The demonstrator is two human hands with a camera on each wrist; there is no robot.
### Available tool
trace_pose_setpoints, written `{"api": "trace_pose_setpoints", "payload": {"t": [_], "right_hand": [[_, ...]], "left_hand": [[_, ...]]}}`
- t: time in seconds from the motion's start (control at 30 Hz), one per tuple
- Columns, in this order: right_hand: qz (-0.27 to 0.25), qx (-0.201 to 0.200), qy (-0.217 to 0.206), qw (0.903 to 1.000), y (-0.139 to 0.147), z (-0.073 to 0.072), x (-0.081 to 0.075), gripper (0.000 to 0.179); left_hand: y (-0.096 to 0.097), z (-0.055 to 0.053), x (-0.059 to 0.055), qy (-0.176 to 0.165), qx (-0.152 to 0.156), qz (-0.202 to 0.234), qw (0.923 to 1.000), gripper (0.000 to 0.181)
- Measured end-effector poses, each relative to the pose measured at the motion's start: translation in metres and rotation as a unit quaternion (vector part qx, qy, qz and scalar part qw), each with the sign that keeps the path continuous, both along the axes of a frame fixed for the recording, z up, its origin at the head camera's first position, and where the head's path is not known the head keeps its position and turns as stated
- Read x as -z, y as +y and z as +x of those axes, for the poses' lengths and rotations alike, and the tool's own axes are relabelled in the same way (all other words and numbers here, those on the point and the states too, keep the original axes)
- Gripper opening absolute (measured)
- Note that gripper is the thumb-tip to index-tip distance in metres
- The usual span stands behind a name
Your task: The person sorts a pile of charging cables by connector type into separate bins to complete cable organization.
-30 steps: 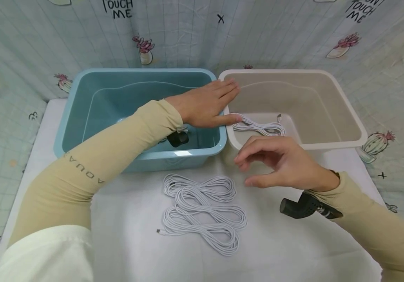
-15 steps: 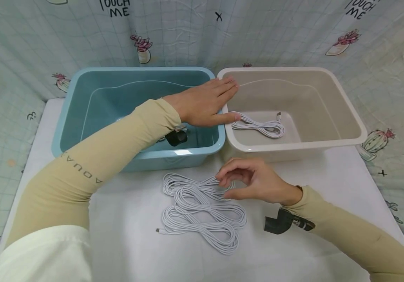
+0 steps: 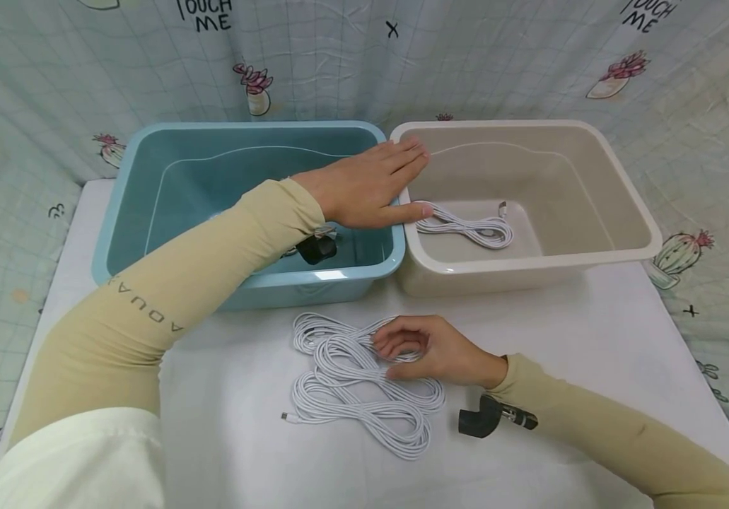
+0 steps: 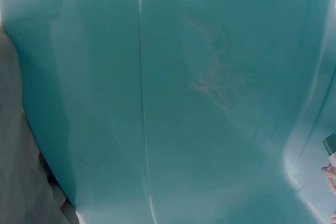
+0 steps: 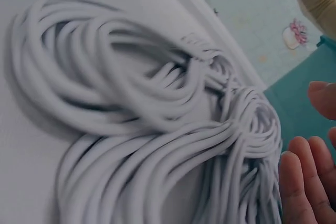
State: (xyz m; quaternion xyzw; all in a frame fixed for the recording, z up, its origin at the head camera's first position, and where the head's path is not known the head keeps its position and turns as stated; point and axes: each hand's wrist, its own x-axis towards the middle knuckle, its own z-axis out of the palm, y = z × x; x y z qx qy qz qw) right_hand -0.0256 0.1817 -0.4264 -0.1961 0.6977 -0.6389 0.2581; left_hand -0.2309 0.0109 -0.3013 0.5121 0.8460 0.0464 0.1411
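White coiled cables (image 3: 364,385) lie overlapping in a pile on the white tablecloth, a small connector at the left end. My right hand (image 3: 434,350) is over the pile's upper right part, fingers loosely curved with a gap to the thumb and nothing between them. The right wrist view shows the coils (image 5: 131,87) up close, with fingertips (image 5: 296,182) at the right edge. My left hand (image 3: 370,184) rests with straight fingers across the adjoining rims of the blue bin (image 3: 243,281) and the beige bin (image 3: 529,263). One cable bundle (image 3: 466,227) lies inside the beige bin.
Both bins stand side by side at the back of the table (image 3: 243,452), against a patterned curtain (image 3: 339,63). In the left wrist view, a connector (image 4: 329,144) with a bit of cable shows at the right edge, inside the blue bin.
My right hand has moved left and toward me, from the front of the beige bin to over the cable pile. My left hand has stayed on the rims.
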Motion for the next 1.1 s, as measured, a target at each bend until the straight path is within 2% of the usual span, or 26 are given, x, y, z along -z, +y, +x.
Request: {"api": "trace_pose_setpoints", "payload": {"t": [0.3, 0.53, 0.67, 0.73, 0.87, 1.1], "right_hand": [[0.023, -0.013, -0.006, 0.9996, -0.002, 0.004, 0.01, 0.057], [0.066, -0.001, -0.017, 0.9977, -0.004, 0.006, 0.004, 0.054], [0.119, 0.012, 0.017, 0.9927, -0.008, 0.012, 0.0, 0.05], [0.157, 0.016, 0.054, 0.986, -0.011, 0.016, 0.0, 0.048], [0.207, 0.036, 0.102, 0.9724, -0.016, 0.023, 0.001, 0.049], [0.223, 0.064, 0.116, 0.9657, -0.023, 0.029, 0.005, 0.053]], "left_hand": [[0.0, 0.001, -0.001, 0.005, -0.002, -0.001, 1.0, 0.09], [0.0, 0.001, -0.001, 0.005, -0.003, -0.002, 1.0, 0.09], [0.001, 0.001, -0.001, 0.004, -0.003, 0.0, 1.0, 0.09], [0.001, 0.001, -0.001, 0.004, -0.003, 0.001, 1.0, 0.09], [0.001, 0.0, -0.001, 0.002, -0.004, 0.001, 1.0, 0.091], [0.001, 0.0, 0.0, 0.002, -0.003, 0.0, 1.0, 0.09]]}}
